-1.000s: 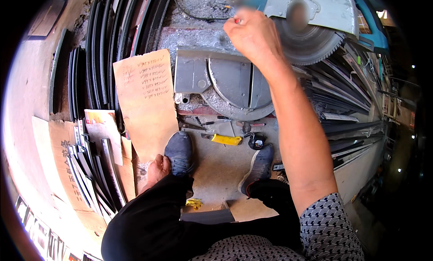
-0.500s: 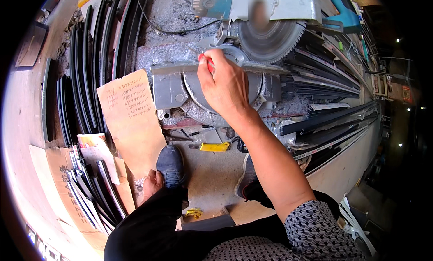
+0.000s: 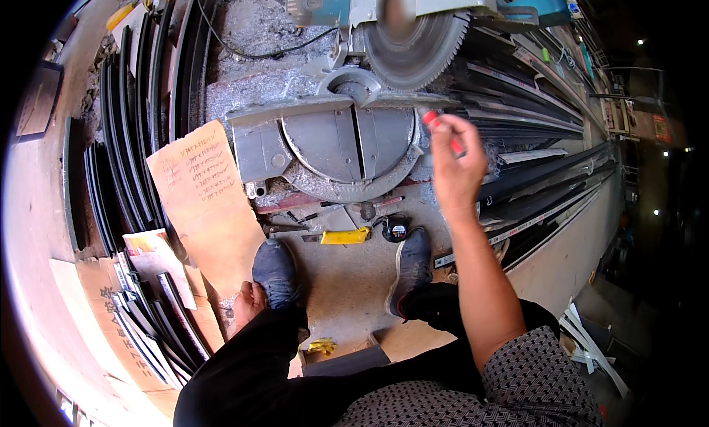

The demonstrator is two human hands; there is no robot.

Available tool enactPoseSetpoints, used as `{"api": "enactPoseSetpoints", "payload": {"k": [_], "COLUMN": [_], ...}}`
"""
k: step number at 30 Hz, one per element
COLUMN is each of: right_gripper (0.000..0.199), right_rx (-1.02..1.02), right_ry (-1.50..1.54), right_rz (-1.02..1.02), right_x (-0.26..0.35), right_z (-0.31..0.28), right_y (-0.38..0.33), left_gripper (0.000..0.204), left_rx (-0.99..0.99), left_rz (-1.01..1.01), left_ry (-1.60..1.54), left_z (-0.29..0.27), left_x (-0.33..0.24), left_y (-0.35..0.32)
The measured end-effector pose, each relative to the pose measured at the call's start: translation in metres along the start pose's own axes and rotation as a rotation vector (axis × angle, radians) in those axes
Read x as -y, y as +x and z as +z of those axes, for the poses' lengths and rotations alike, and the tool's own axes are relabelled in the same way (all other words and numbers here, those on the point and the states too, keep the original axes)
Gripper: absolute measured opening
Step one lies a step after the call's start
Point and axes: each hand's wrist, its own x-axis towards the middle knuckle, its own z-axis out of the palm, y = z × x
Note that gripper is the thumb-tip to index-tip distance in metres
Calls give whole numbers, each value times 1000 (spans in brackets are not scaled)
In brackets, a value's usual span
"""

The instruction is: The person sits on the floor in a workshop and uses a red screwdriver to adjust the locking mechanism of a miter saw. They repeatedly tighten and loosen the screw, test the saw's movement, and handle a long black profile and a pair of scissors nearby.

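My right hand [image 3: 458, 161] is closed around a small red-handled tool [image 3: 431, 118], its working end too blurred to tell. It is raised just off the right end of the miter saw's grey base [image 3: 317, 143]. Above the fence, the toothed saw blade [image 3: 417, 54] is lifted clear of the slotted turntable. Low on the left, my left hand [image 3: 249, 303] is curled beside my shoe, at the lower edge of a brown cardboard sheet [image 3: 210, 213] with handwritten lines. Whatever its fingers hold is hidden.
Metal shavings [image 3: 244, 80] cover the surface around the saw. Long dark profiles [image 3: 122, 132] lie at the left, with more dark profiles [image 3: 546, 172] at the right. Near my feet are a yellow-handled tool [image 3: 346, 236] and a tape measure [image 3: 395, 228]. A black cable [image 3: 273, 54] runs behind.
My right hand has moved right and toward me, away from the fence, still holding the red-handled tool. My left hand stays by the shoe. The view has shifted slightly.
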Motion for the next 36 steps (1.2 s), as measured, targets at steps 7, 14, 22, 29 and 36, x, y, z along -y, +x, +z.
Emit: {"api": "enactPoseSetpoints", "payload": {"k": [7,14,22,29,36], "right_gripper": [27,29,33,35,38], "right_rx": [80,296,308,283,219], "right_ry": [61,111,-139,-104,-230], "right_rz": [148,136,39,-33,-21], "right_x": [-22,-37,-50,-44,-48], "right_z": [-24,8,0,7,-5], "right_y": [88,118,145,151,153], "left_gripper": [24,27,26,26,28], "left_rx": [-1,-28,27,41,29], "left_rz": [-72,-21,-85,-86,-91], "left_ry": [-24,-31,-79,-28,-33], "left_z": [6,4,15,3,2], "left_x": [1,5,33,8,-1], "left_y": [4,1,5,4,1]}}
